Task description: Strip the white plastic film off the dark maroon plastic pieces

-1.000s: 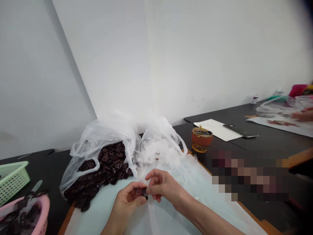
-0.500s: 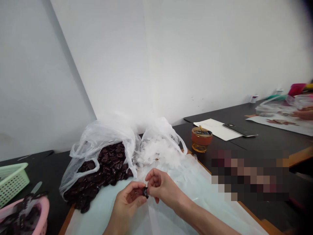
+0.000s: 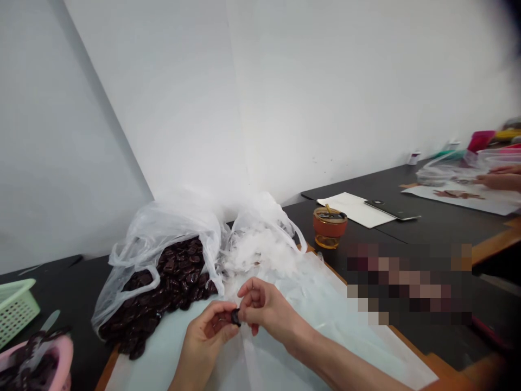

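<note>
A small dark piece is pinched between the thumb and fingers of my left hand. My right hand meets it from the right, thumb and forefinger pressed together at the piece's edge; whether they grip the piece or something finer is too small to tell. Both hands are over a pale sheet. Beyond my left hand, glossy dark pieces spill out of a white plastic bag. Another bag beside it holds white, fluffy-looking material.
At the left stand a green basket and a pink basket with dark pieces. A cup, white paper and a phone lie to the right. Another person's hand is at the far right. One area is pixelated.
The whole view has shifted slightly, so most things appear a little further left. My hands keep nearly the same pose around the dark piece. The other person's hand has moved over the far sheet.
</note>
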{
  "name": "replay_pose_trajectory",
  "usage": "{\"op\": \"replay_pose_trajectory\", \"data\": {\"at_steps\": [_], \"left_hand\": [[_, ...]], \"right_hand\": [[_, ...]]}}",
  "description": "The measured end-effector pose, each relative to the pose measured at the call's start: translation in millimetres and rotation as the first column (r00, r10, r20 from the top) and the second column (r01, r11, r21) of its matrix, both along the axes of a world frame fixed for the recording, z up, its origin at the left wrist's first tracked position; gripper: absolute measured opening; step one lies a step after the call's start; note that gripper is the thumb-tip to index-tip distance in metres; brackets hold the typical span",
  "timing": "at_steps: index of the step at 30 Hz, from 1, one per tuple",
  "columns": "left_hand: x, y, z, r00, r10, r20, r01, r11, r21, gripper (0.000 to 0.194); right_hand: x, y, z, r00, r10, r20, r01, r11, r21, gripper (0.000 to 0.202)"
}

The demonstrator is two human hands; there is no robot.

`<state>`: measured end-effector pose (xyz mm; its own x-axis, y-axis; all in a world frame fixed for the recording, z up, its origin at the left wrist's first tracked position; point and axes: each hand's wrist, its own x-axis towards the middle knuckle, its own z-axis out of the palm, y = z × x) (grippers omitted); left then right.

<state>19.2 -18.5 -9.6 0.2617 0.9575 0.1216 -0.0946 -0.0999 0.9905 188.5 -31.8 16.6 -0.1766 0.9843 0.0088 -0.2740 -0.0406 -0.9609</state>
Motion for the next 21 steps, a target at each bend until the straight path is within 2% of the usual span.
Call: {"op": "replay_pose_trajectory", "data": {"at_steps": [7,12,17,21], "left_hand": [[1.5,-2.3,1.0,0.999,0.028,0.019,-0.027,0.999,-0.017,0.024],[2.3,-4.6,5.3,0.999,0.048,-0.012,-0.049,0.998,-0.036,0.024],[4.6,-4.7,5.7,0.997,0.074,0.024,-0.073,0.997,-0.019,0.024],[7.3,-5.9,7.0,0.997,0.066,0.038,-0.065,0.998,-0.015,0.024]], "right_hand": [[-0.4,-1.2,1.3,1.000,-0.001,-0.005,0.001,1.000,0.002,0.027],[1.9,1.9,-3.8,0.996,-0.031,0.084,0.028,0.999,0.041,0.028],[2.3,-2.2,-3.0,0.944,-0.166,0.284,0.105,0.970,0.218,0.025],[0.5,-5.2,-1.7,0.931,-0.190,0.311,0.094,0.950,0.298,0.026]]}}
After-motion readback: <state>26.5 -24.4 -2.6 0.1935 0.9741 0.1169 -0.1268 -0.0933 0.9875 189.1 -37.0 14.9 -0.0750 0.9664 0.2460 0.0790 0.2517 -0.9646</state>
